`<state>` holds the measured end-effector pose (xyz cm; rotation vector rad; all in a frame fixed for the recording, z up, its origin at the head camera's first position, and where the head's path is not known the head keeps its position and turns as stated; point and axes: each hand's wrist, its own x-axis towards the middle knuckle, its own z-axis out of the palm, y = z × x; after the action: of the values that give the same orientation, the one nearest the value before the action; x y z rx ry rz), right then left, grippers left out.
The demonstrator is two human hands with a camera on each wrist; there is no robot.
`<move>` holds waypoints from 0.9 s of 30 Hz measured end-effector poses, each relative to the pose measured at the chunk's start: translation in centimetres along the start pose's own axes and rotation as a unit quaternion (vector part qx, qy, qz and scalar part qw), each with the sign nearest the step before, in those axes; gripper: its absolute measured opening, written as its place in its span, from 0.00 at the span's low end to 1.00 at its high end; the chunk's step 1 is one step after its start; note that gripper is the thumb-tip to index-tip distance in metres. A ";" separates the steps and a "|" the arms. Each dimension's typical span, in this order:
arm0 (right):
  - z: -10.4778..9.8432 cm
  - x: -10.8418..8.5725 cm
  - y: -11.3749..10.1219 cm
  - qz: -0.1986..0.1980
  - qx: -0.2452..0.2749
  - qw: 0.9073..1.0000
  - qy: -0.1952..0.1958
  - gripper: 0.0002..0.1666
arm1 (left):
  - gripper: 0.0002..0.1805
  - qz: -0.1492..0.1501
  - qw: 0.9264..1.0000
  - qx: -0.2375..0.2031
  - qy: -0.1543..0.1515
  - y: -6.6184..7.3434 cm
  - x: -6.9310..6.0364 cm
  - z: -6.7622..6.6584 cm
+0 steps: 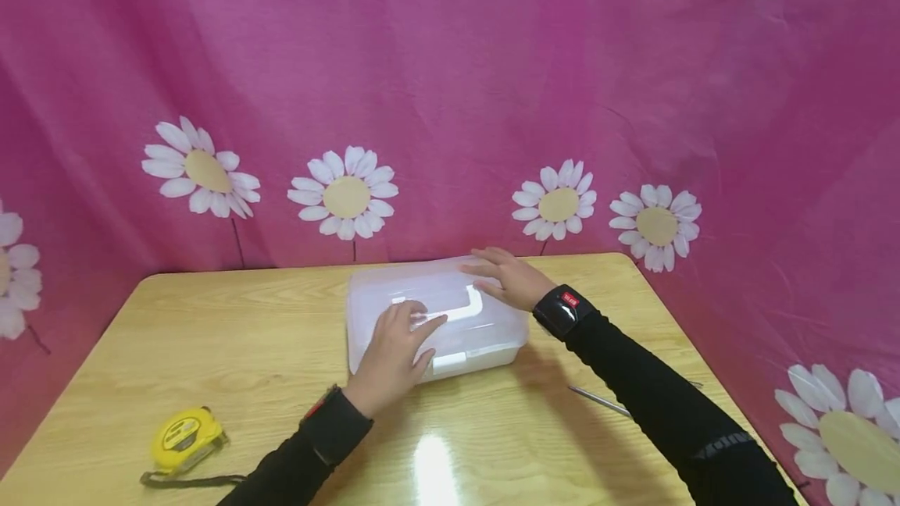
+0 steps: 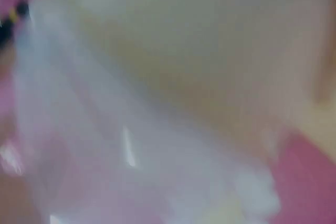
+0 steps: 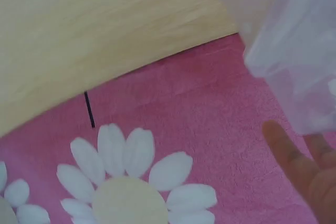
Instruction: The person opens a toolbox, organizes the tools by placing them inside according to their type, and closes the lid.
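A translucent plastic storage box (image 1: 404,283) with a white carry handle (image 1: 475,304) and a front latch (image 1: 450,363) stands at the back middle of the table, its lid down. My left hand (image 1: 394,354) is over the front left of the lid, fingers spread at the handle's left end; contact is unclear. At the lid's back right corner is my right hand (image 1: 515,279), its fingers extended over the edge. Straight fingers (image 3: 291,153) appear beside the box (image 3: 294,61) in the right wrist view. Motion blurs the box (image 2: 131,129) in the left wrist view.
A yellow tape measure (image 1: 184,440) with a dark strap lies at the table's front left. Partly behind my right forearm lies a thin metal rod (image 1: 598,400). A pink curtain with daisies (image 1: 450,100) hangs behind the wooden table (image 1: 267,334).
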<state>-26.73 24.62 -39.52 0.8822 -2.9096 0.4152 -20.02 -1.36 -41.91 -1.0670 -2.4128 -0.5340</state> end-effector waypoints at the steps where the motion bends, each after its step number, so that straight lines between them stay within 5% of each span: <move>1: 0.1 0.0 0.0 0.005 0.007 1.000 0.001 0.24 | 0.32 0.009 1.000 -0.014 -0.018 -0.9 0.1 -0.6; 6: 0.0 -0.2 -0.2 0.018 0.014 0.999 0.046 0.24 | 0.46 -0.022 0.987 -0.060 -0.146 -5.5 1.6 -3.4; 10: 0.3 -1.7 -2.5 -0.046 -0.006 0.986 0.159 0.22 | 0.46 -0.035 0.970 -0.085 -0.224 -6.9 1.7 -3.3; 13: 1.1 -3.3 -5.4 -0.135 -0.018 0.964 0.227 0.19 | 0.44 -0.030 0.970 -0.088 -0.224 -6.9 1.1 -2.8; 17: 3.1 -4.9 -8.3 -0.215 -0.044 0.946 0.237 0.21 | 0.42 -0.043 0.977 -0.081 -0.193 -6.9 0.5 -2.9; 27: 7.9 -7.0 -8.3 -0.213 -0.200 0.929 0.227 0.38 | 0.42 -0.049 0.976 -0.073 -0.201 -7.0 0.5 -3.3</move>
<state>-16.22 19.55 -46.21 1.1238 -2.1850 -0.0175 -24.87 -7.14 -40.10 -1.2185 -2.8271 -0.5820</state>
